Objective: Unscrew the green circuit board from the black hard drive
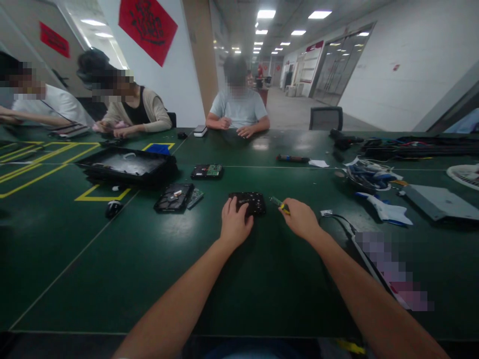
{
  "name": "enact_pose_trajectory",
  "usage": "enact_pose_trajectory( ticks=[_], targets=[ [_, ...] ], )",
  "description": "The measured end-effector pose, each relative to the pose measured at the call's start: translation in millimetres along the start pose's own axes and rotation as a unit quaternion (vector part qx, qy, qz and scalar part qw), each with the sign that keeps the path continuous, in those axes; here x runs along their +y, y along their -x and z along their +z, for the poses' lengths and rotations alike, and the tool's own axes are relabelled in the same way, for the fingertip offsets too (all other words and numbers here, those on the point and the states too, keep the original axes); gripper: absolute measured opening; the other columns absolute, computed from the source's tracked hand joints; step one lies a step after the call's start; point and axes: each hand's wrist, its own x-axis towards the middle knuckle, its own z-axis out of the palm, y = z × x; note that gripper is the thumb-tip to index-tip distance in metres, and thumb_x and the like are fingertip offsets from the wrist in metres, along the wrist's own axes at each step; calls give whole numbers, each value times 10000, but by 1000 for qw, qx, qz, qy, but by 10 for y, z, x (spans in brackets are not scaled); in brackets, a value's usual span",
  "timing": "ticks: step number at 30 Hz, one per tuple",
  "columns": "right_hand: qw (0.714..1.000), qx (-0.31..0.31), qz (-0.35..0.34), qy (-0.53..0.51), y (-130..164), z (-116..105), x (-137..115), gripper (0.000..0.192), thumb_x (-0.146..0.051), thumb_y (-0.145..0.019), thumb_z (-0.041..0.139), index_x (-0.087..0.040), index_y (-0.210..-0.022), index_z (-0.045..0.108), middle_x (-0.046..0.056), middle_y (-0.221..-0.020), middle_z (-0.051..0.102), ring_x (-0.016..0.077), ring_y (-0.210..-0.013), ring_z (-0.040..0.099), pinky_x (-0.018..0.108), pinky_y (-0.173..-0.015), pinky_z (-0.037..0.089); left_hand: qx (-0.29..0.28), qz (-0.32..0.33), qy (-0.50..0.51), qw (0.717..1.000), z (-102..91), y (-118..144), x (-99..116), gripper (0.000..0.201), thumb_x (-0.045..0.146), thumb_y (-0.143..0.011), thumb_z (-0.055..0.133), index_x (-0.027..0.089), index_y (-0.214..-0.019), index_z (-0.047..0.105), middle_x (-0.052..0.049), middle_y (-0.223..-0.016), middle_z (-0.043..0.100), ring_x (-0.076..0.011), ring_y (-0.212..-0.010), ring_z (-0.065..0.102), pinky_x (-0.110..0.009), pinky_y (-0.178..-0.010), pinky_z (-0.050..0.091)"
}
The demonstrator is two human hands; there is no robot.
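My left hand (pixel 234 223) rests on the near edge of a small black hard-drive body (pixel 250 201) lying flat on the dark green table (pixel 157 269), fingers pressing down on it. My right hand (pixel 299 217) grips a screwdriver with a green and yellow handle (pixel 280 204), its tip pointing toward the drive's right side. A second opened drive (pixel 174 196) with a shiny part lies to the left, a loose circuit board (pixel 195 197) beside it. Another drive with a green board (pixel 207 171) lies farther back.
A black tray (pixel 127 167) and a mouse (pixel 113 207) sit at left among yellow floor-style markings. Cables and tools (pixel 368 175), a grey panel (pixel 437 201) and a fan (pixel 466 174) fill the right side. Three people sit at the far edge.
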Motion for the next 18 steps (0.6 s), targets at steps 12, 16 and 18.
enact_pose_trajectory(
  ticks=[12, 16, 18],
  targets=[
    [718, 81, 246, -646, -207, -210, 283, 66, -159, -845, 723, -129, -838, 664, 37, -713, 675, 107, -587, 657, 144, -380, 328, -66, 64, 19, 996, 70, -197, -24, 503, 437, -971, 585, 243, -1434, 606, -149, -1645, 388, -414, -1578, 222, -655, -1232, 285],
    [626, 84, 303, -714, -183, -155, 396, 96, -47, -816, 699, -133, -819, 657, 13, -681, 636, 80, -552, 615, 108, -353, 316, -65, 90, 34, 993, 147, -293, 6, 481, 427, -977, 586, 242, -1419, 621, -159, -1643, 389, -415, -1568, 252, -654, -1228, 291],
    [616, 85, 315, -717, -173, -142, 430, 119, -21, -823, 669, -137, -813, 644, 14, -684, 629, 74, -546, 600, 101, -345, 306, -68, 94, 38, 993, 180, -324, 40, 481, 433, -981, 579, 242, -1421, 619, -163, -1642, 389, -418, -1568, 252, -661, -1221, 294]
  ],
)
